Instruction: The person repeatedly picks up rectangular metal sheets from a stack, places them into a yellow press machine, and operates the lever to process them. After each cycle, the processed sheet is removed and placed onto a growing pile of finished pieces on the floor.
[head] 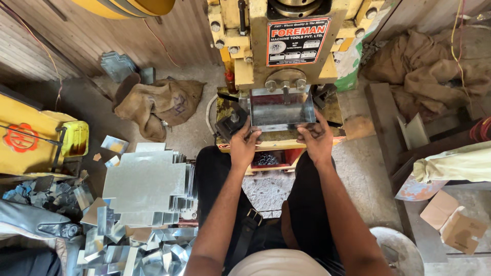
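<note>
Concrete floor [194, 128] runs under everything: a stack of cut metal sheets [146, 184] at left, then the left hand [244, 145] and right hand [316, 139], fingers pinched on the near edge of a bent metal sheet [280, 108] under the yellow press [286, 46]. Fingertips so close risk crushing. A red-bordered rectangular plate [298, 41] fronts it; cardboard boxes [454, 221] lie far right.

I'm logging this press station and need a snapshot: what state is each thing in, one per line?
Metal sheet: flat on the press bed, held at both near corners.
Left hand: closed grip on the sheet's left corner.
Right hand: closed grip on the sheet's right corner.
Stack of cut sheets: piled flat, untouched.
Metal offcuts: loose heap on the floor.
Burlap sack: crumpled on the floor.
</note>
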